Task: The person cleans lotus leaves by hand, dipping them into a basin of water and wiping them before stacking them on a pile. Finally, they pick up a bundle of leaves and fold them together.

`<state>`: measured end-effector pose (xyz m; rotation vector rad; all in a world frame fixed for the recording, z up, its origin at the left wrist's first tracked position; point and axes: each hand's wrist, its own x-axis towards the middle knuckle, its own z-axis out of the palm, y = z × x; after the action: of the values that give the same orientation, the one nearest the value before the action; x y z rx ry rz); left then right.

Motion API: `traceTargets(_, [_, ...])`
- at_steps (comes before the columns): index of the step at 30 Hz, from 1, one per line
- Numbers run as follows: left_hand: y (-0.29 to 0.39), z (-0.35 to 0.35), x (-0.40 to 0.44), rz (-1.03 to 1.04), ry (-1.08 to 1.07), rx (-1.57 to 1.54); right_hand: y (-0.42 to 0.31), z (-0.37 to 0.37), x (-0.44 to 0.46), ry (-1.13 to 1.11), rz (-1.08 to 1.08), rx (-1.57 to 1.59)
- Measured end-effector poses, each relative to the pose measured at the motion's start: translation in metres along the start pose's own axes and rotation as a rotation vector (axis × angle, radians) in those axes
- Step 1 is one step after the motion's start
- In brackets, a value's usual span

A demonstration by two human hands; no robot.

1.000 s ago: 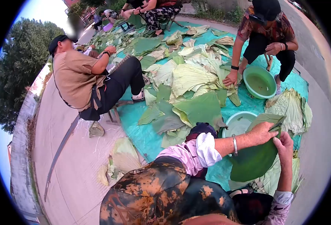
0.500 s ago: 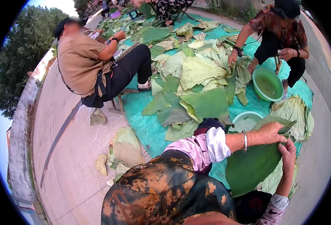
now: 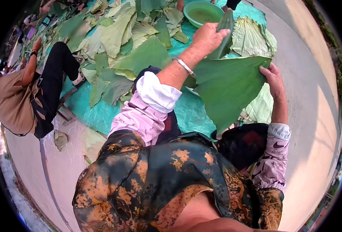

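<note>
A large dark green leaf hangs between my two hands, over my lap. My left hand grips an upper folded part of the leaf, with a silver bracelet round that wrist. At the leaf's upper right corner, my right hand pinches the edge between thumb and fingers. Just beyond my hands lies a pile of pale, pleated leaves.
A green basin holding water stands at the top, near a person's feet. Many leaves cover the teal sheet. At the left a person in a brown top sits on a stool.
My hands have moved apart, spreading the leaf between them. The view has tilted down and turned, so the surroundings sit further left and higher. The white basin no longer shows.
</note>
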<state>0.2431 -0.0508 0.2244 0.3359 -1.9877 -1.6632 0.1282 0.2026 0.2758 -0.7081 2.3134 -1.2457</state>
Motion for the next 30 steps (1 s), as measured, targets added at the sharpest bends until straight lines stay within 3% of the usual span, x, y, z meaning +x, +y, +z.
traceTargets(2, [-0.004, -0.015, 0.012, 0.144, 0.243, 0.015, 0.026, -0.012, 0.01, 0.098, 0.043, 0.042])
traceTargets(3, [0.023, -0.027, 0.007, 0.065, 0.223, -0.039, 0.042, -0.018, 0.017, 0.121, 0.077, 0.074])
traceTargets(7, [0.02, -0.041, 0.03, 0.291, 0.514, -0.081, 0.058, -0.028, 0.02, 0.241, 0.138, 0.117])
traceTargets(9, [0.029, -0.044, 0.031, 0.236, 0.563, -0.092, 0.066, -0.03, 0.027, 0.283, 0.149, 0.11])
traceTargets(13, [0.043, -0.041, 0.018, 0.071, 0.475, -0.166, 0.078, -0.025, 0.03, 0.349, 0.157, 0.071])
traceTargets(20, [0.062, -0.036, -0.015, 0.205, 0.448, -0.141, 0.083, -0.02, 0.037, 0.394, 0.129, 0.06])
traceTargets(26, [0.043, -0.024, -0.013, 0.077, 0.385, -0.181, 0.087, -0.029, 0.032, 0.463, 0.123, 0.111])
traceTargets(29, [0.043, -0.022, -0.013, 0.126, 0.452, -0.004, 0.096, -0.041, 0.029, 0.499, 0.202, 0.181])
traceTargets(30, [0.048, -0.019, -0.016, 0.113, 0.448, -0.07, 0.1, -0.045, 0.026, 0.514, 0.232, 0.203])
